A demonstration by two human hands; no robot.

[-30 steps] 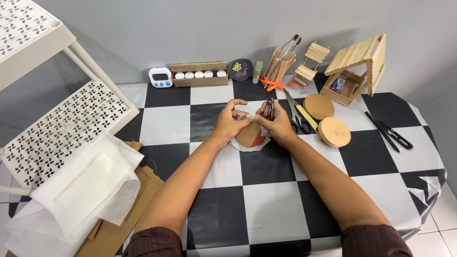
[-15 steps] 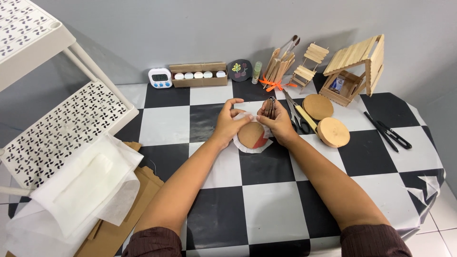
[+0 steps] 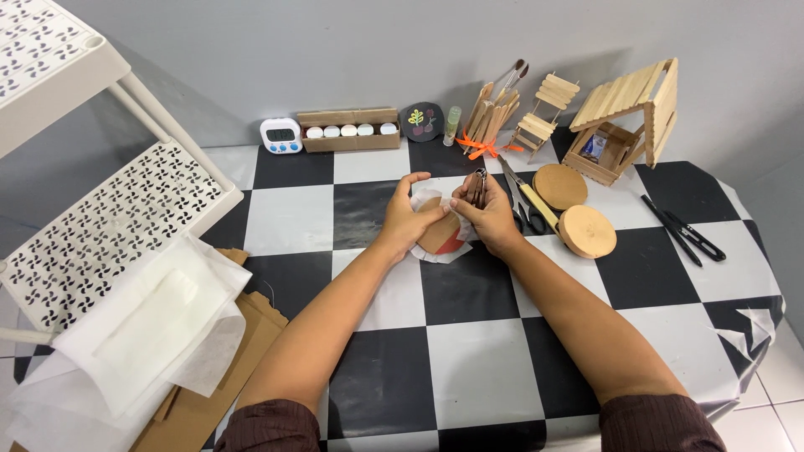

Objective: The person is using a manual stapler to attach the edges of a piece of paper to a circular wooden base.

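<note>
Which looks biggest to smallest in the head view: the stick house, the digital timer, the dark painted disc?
1. Stick house
2. Digital timer and dark painted disc look about alike, so I won't rank them.

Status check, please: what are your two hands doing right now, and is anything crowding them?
Left hand steadies round wooden piece on white paper. Right hand holds small metal tool. Scissors close by.

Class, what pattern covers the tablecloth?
Black and white checks on the tablecloth, clearest in the head view.

Black-and-white chequered tablecloth, tan wooden discs, white perforated shelf, orange ribbon.
</note>
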